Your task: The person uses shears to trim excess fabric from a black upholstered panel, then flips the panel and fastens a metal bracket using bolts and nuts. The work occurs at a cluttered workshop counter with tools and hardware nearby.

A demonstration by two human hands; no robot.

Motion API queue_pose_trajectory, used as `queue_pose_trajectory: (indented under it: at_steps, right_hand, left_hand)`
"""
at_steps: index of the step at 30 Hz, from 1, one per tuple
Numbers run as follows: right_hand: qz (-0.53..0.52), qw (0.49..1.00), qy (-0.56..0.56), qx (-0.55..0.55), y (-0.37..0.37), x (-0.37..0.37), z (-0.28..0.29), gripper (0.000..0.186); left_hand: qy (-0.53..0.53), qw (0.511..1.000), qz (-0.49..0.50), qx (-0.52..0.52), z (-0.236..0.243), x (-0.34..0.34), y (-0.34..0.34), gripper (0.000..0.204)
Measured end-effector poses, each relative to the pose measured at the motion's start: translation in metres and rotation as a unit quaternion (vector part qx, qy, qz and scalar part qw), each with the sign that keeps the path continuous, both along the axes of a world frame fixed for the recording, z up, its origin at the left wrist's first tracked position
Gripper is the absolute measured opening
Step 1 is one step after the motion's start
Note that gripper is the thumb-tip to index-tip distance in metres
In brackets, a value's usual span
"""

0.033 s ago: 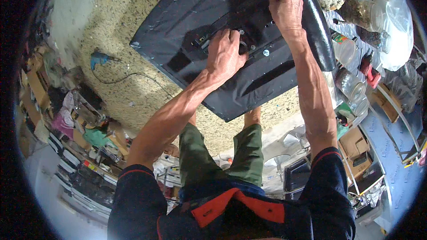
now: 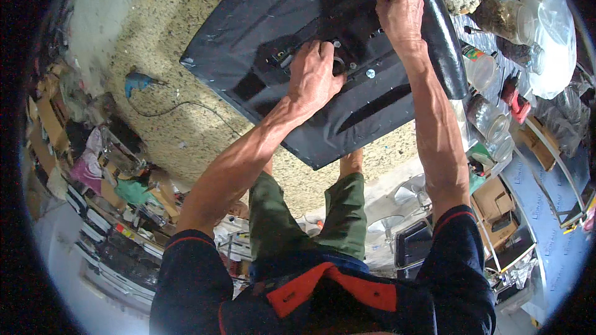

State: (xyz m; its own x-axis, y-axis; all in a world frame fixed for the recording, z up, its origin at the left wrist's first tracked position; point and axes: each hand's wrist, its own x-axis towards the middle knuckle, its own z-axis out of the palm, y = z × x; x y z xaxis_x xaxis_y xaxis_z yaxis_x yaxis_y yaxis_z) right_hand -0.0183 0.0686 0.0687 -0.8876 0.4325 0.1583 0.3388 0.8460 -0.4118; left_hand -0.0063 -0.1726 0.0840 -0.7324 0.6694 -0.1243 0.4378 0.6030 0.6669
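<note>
A black upholstered seat piece (image 2: pixel 242 37) lies with its stapled cloth underside facing up, tilted across a speckled foam slab. My left hand (image 2: pixel 312 74) is closed over a dark fitting near the middle of the cloth; what the fingers grip is mostly hidden. A dark round part (image 2: pixel 338 66) shows beside its thumb, with bolt heads close by. Farther up and right, my right hand (image 2: pixel 400 12) is closed in a pinch beside the glossy black padded edge (image 2: pixel 448 43). Something small and pale shows at its fingertips, too little to name.
On the speckled foam (image 2: pixel 167 80) at left lies a blue power drill (image 2: pixel 138 82) with its cord trailing toward the seat piece. Clear jars (image 2: pixel 490 121), a plastic tub (image 2: pixel 479 69) and a red tool (image 2: pixel 515 99) crowd the right. Cardboard and scraps pile up at far left.
</note>
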Motion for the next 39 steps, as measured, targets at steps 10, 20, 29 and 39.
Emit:
queue_pose_trajectory:
  at_steps: [10,20,29,39]
  right_hand:
    - [0.057,0.998,0.021,0.010,0.009,-0.004,-0.004,0.016]
    - [-0.016,0.997,-0.063,0.039,0.008,-0.012,-0.011,0.027]
    - [0.037,0.997,-0.045,0.046,0.006,-0.012,0.008,0.028]
    - [0.004,0.987,-0.132,0.095,0.007,-0.016,0.006,0.032]
  left_hand:
    - [0.023,0.998,0.044,0.040,-0.013,0.003,0.002,0.045]
    - [0.022,0.997,0.042,0.061,-0.014,0.001,0.007,0.046]
    - [0.010,0.997,0.042,0.057,-0.015,0.002,0.003,0.049]
    - [-0.001,0.998,0.043,0.041,-0.013,0.001,0.003,0.049]
